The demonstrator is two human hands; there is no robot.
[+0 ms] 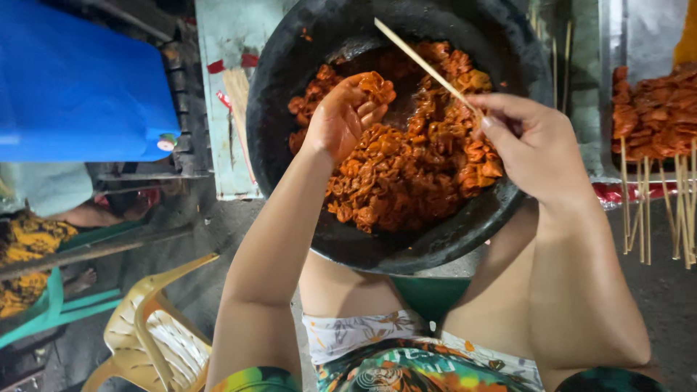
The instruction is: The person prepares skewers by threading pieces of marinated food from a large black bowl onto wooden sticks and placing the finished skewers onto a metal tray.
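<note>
A big black round basin (290, 65) sits in front of my knees, filled with orange-red marinated meat pieces (406, 174). My left hand (341, 116) hovers over the left side of the pile, its fingers pinched on one piece of meat (377, 86). My right hand (530, 145) is at the basin's right rim, gripping a thin bamboo skewer (421, 64) that points up and to the left across the basin.
A metal tray (610, 87) at the right holds finished meat skewers (653, 116) with sticks hanging over its edge. A blue container (72, 80) is at the upper left, a yellow plastic chair (152, 334) at the lower left. Another person's foot (109, 212) shows at the left.
</note>
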